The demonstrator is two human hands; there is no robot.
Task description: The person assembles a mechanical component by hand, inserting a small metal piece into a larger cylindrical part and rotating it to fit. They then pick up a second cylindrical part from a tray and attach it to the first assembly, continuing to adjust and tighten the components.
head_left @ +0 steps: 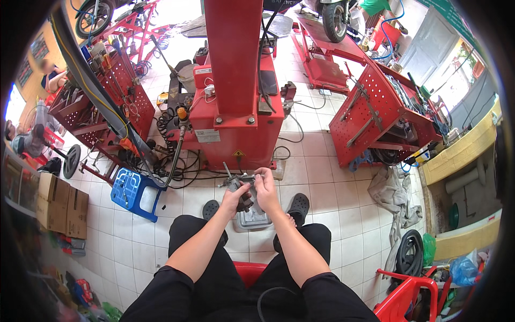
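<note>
My left hand (pixel 233 198) is wrapped round a small grey metal mechanical part (pixel 245 204) with a dark lower end, held out between my knees. From its top a thin rod sticks up, and a short stub points left. At the part's upper right side my right hand (pixel 265 188) is closed, its fingers bent in against it; whether they also pinch a smaller piece is too small to tell. Below both hands a clear plastic tub (pixel 253 220) stands on the tiles, partly hidden by my hands, with something grey inside.
A red machine with a tall column (pixel 236 140) stands just ahead, cables and hoses around its foot. A blue stool (pixel 129 188) is at left, near cardboard boxes (pixel 61 204). Red tool carts (pixel 359 115) flank the machine. Grey cloth (pixel 391 193) lies at right; a red chair (pixel 410 292) is nearer.
</note>
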